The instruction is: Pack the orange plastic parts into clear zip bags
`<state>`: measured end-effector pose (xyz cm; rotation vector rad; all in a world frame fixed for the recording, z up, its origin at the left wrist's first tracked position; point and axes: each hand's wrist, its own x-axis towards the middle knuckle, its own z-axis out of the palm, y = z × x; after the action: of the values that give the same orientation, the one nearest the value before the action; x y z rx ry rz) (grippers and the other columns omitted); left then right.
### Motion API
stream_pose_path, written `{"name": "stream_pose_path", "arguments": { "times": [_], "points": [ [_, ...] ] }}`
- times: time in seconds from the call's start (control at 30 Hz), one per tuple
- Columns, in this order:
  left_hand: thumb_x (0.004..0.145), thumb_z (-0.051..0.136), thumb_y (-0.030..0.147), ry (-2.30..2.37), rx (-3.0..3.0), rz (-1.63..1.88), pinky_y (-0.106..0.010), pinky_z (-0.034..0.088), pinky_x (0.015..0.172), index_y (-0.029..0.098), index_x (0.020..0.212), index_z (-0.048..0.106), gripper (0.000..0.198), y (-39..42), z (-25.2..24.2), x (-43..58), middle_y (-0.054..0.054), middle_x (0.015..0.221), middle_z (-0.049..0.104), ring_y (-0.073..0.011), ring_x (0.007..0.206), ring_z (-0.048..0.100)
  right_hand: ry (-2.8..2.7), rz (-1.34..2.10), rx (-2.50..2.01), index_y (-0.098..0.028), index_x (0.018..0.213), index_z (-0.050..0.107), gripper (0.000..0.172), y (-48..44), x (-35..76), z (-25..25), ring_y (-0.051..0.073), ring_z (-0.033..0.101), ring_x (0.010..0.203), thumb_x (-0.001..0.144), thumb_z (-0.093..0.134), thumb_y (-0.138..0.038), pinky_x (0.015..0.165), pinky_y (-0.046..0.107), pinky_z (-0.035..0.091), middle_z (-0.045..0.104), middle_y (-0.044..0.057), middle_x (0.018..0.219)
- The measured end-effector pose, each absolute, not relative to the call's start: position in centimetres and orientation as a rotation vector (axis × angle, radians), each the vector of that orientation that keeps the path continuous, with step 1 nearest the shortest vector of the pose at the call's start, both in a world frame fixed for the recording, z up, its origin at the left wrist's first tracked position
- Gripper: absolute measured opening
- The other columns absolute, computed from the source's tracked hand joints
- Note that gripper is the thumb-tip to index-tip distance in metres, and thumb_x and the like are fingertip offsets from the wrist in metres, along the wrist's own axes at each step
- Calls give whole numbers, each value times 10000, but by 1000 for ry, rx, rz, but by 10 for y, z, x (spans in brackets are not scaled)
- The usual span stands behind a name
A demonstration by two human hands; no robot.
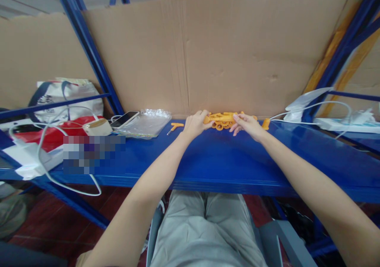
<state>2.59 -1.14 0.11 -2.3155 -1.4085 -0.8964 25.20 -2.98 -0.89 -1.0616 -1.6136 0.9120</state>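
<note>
A yellow-orange plastic toy part point(225, 119) with a row of round, wheel-like shapes along its lower edge sits at the back of the blue shelf. My left hand point(196, 125) is closed on its left end. At the other end, the fingers of my right hand point(246, 125) pinch the top right of the part. Beside my left hand lies a small orange T-handled tool point(177, 126) with a twisted metal tip. A separate yellow piece point(265, 124) stands just right of my right hand. The toy part's ends are partly hidden by my fingers.
Left on the blue shelf point(219, 164) are clear plastic bags point(150, 123), a phone point(126, 119), white cables and a power strip point(44, 160). A cardboard wall point(237, 53) closes off the back. White cables and another power strip point(350, 124) lie right.
</note>
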Motion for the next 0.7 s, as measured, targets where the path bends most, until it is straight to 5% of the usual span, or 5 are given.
{"name": "stream_pose_path", "arguments": {
  "times": [0.13, 0.33, 0.57, 0.7],
  "points": [
    [853, 578, 449, -1391, -2307, -913, -268, 446, 720, 238, 1081, 584, 311, -10, -1, 27, -69, 1074, 663, -213, 950, 638, -1556, 907, -1134, -173, 865, 558, 410, -31, 251, -8, 132, 617, 439, 859, 543, -583, 449, 236, 499, 722, 83, 704],
    [849, 582, 438, -1397, -2296, -967, -266, 449, 726, 232, 1054, 587, 290, -7, -4, 25, -68, 1051, 664, -206, 937, 637, -1581, 1005, -1023, -208, 1171, 506, 406, -33, 251, -6, 143, 677, 556, 858, 630, -436, 529, 255, 536, 742, 48, 831],
    [854, 580, 433, -1320, -2321, -983, -250, 453, 711, 231, 1048, 578, 280, -8, -6, 27, -68, 1044, 653, -192, 941, 625, -1528, 967, -1058, -179, 828, 538, 410, -38, 249, -2, 127, 561, 373, 797, 633, -577, 388, 236, 477, 647, 28, 522],
    [854, 577, 445, -1291, -2301, -1038, -251, 450, 701, 219, 1017, 582, 279, -6, -7, 28, -67, 1014, 659, -188, 909, 629, -1481, 978, -1138, -149, 883, 587, 431, -41, 248, 2, 122, 565, 371, 841, 573, -578, 372, 222, 459, 682, 66, 590]
  ]
}}
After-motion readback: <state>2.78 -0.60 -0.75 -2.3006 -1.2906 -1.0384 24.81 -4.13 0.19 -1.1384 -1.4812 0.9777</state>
